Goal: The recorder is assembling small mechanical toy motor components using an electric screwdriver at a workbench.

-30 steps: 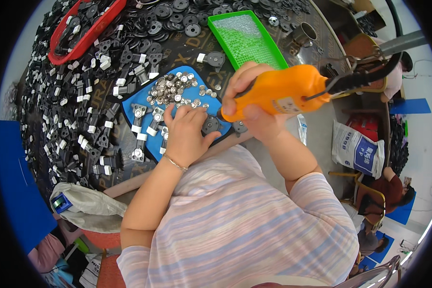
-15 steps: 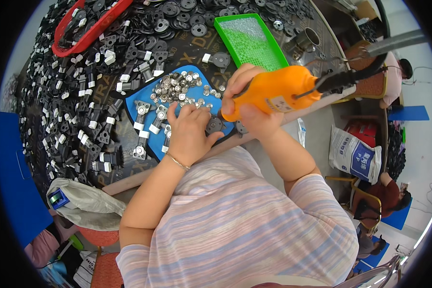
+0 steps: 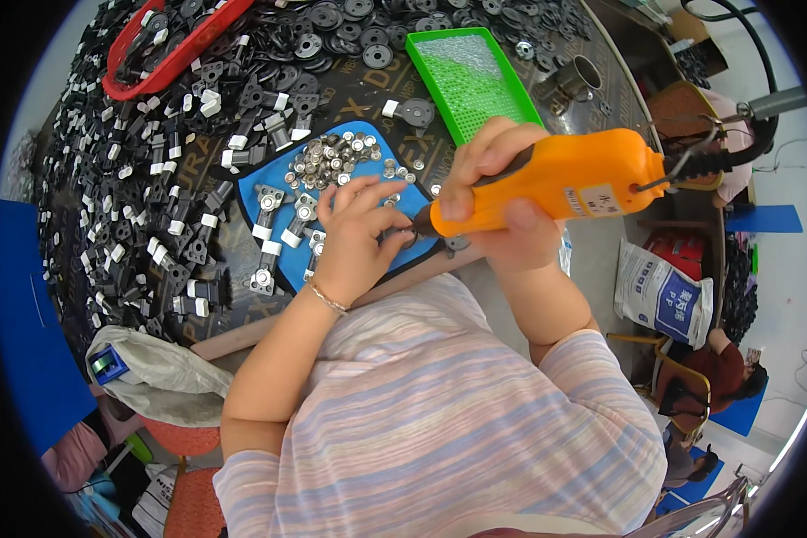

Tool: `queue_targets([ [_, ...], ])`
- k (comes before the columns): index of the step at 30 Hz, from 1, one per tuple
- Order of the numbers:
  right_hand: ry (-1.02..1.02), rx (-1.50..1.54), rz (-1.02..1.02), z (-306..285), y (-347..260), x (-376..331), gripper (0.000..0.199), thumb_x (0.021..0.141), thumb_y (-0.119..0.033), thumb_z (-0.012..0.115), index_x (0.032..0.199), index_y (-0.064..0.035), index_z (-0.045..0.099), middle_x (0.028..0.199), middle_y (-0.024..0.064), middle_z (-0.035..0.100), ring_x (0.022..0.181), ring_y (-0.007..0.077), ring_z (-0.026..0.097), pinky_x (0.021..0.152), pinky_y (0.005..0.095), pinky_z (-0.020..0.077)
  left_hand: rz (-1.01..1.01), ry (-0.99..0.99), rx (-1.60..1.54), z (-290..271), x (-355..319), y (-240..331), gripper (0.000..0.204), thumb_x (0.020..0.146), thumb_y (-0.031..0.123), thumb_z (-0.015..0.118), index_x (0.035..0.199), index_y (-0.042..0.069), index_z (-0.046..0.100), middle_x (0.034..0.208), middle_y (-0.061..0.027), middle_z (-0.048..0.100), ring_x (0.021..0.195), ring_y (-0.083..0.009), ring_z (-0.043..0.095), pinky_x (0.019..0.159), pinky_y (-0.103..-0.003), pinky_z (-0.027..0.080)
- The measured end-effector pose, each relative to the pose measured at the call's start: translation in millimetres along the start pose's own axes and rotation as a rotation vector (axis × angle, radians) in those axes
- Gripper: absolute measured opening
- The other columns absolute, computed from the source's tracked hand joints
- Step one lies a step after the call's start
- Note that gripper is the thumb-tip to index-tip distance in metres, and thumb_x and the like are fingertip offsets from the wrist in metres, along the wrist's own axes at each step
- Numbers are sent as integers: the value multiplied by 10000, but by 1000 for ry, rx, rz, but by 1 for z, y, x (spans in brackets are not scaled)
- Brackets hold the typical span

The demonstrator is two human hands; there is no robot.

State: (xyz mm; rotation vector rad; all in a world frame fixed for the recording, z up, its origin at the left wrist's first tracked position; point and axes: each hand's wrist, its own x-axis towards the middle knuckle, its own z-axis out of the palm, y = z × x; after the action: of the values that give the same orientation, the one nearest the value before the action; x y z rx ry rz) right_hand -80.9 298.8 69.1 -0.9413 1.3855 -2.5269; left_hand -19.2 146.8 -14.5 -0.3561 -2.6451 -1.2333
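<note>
My right hand (image 3: 511, 244) grips an orange electric screwdriver (image 3: 587, 179), its dark nose pointing left toward my left fingertips. My left hand (image 3: 357, 238) is closed, thumb and fingers around a black round part (image 3: 409, 237) at the mat's right edge. That part is mostly covered by the fingers, and where the screwdriver's tip meets it is hidden. Beneath lies a blue mat (image 3: 287, 266). Beyond the left fingers is a pile of small silver metal caps (image 3: 332, 161). Black casters with white ends (image 3: 267, 215) lie left of the hand, several with silver caps on them.
A green tray (image 3: 437, 103) of small pieces lies beyond the screwdriver, with a metal cup (image 3: 578, 79) to its right. Loose black-and-white parts (image 3: 166, 161) heap across the left, and black discs (image 3: 377, 56) at the back. A red basket (image 3: 119, 76) stands far left. A cable (image 3: 722, 161) trails from the screwdriver.
The screwdriver has swung to a flatter slant, its rear end moving right, and its nose is now at my left fingertips. My left thumb and fingers have closed around the black round part.
</note>
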Motion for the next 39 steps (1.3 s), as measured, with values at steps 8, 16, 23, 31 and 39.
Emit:
queue_targets([
  [8,-40,-71,-19,1,-10,-5,389,788,-307,665,929,2,475,870,112,474,639,189,552,577,316,494,-62,43,9,2,-3,1,60,649,147,739,650,152,680,1099,31,620,1153,-236,440,1004,-512,152],
  [16,-36,-57,-35,3,-8,-7,393,786,-313,673,933,-3,482,871,106,478,642,186,559,577,314,498,-120,56,-8,3,-6,3,54,652,156,743,665,154,691,1069,39,636,1146,-232,448,1008,-511,153],
  [23,-39,-72,-45,4,-8,-8,396,788,-318,674,933,-6,479,864,100,475,638,187,558,575,313,497,-110,91,9,7,-10,2,68,664,172,738,719,155,701,1048,38,643,1120,-220,465,1010,-500,157],
  [31,-60,-207,-53,-1,4,-7,384,789,-299,673,935,1,483,849,99,477,635,182,568,569,294,493,-120,59,118,0,-6,17,352,600,273,784,898,114,687,1056,14,621,1118,-211,454,1011,-522,143],
  [39,-63,-381,-61,-5,22,-9,326,792,-256,658,921,-3,497,834,103,494,636,163,578,581,267,468,-48,-24,225,2,-7,8,444,575,324,789,944,101,682,1079,13,615,1105,-225,457,1011,-555,116],
])
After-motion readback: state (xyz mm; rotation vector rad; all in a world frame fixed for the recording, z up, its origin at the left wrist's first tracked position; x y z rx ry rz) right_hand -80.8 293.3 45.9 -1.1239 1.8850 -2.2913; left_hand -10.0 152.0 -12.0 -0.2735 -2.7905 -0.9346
